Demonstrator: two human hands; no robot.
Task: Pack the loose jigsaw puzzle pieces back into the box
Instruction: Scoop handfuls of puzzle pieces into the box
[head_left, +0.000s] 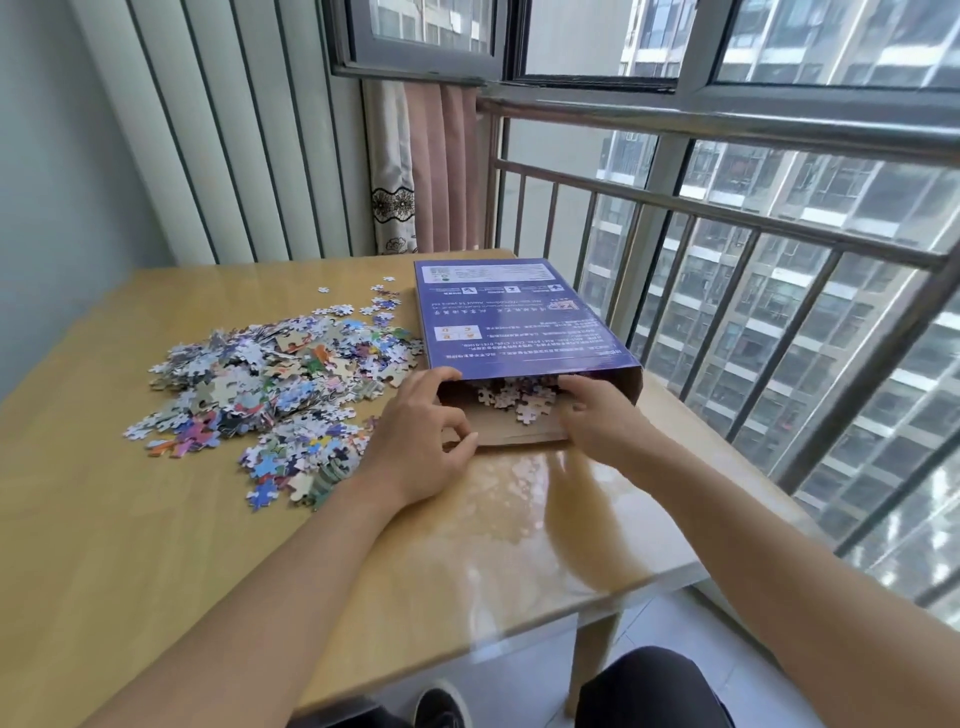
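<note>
A flat purple puzzle box (514, 317) lies on the wooden table (156, 545), its open brown end facing me. Several pieces (519, 399) sit in the mouth and on the lower flap. A big heap of loose jigsaw pieces (270, 374) spreads over the table left of the box. My left hand (415, 441) grips the left side of the box's opening, index finger on its top edge and thumb curled near the flap. My right hand (602, 421) reaches into the right side of the mouth, fingers stretched onto the pieces inside.
A metal railing (727, 218) and windows run along the table's right side, close behind the box. A pink curtain (436, 166) hangs at the far corner. The table's near edge is by my knees, with glossy bare wood in front of the box.
</note>
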